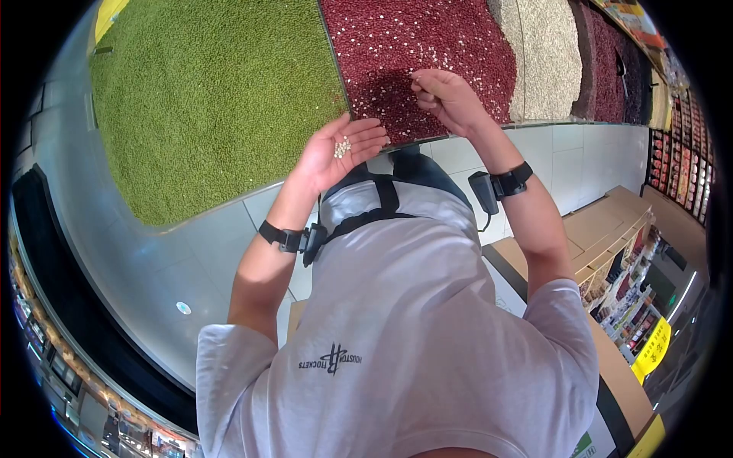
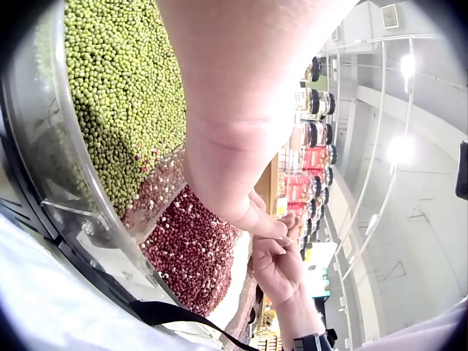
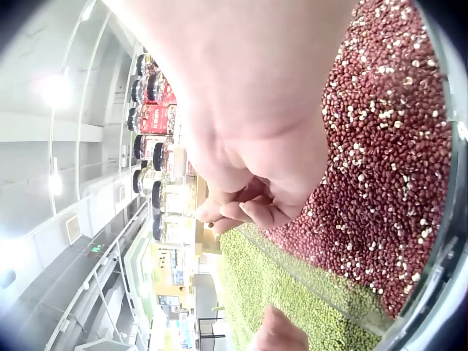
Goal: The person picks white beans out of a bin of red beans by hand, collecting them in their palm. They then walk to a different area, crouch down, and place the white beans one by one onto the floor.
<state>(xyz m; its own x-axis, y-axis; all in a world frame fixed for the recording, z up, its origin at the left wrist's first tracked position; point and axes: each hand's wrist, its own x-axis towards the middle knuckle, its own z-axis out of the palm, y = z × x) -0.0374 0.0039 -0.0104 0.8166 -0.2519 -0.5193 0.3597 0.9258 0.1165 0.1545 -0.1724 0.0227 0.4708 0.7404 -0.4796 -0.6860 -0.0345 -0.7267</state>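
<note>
Palm up, my left hand (image 1: 343, 148) carries a small heap of pale beans (image 1: 342, 147), its fingers straight. It is over the front edge of the bins, by the divider between green and red beans. My right hand (image 1: 449, 99) is raised over the red beans (image 1: 427, 38), which have many pale ones scattered among them. Its fingers are curled, thumb against index finger. In the right wrist view a small dark bean (image 3: 210, 224) shows at the fingertips. Part of the left hand (image 3: 281, 333) appears low in that view. The left palm is hidden in the left wrist view.
Green beans (image 1: 214, 99) fill the large bin on the left. A clear divider (image 1: 334, 53) separates them from the red beans. Pale grains (image 1: 546, 53) lie in the bin further right. Jars (image 3: 157, 117) stand on shelves beyond. Cardboard boxes (image 1: 611, 221) are at the right.
</note>
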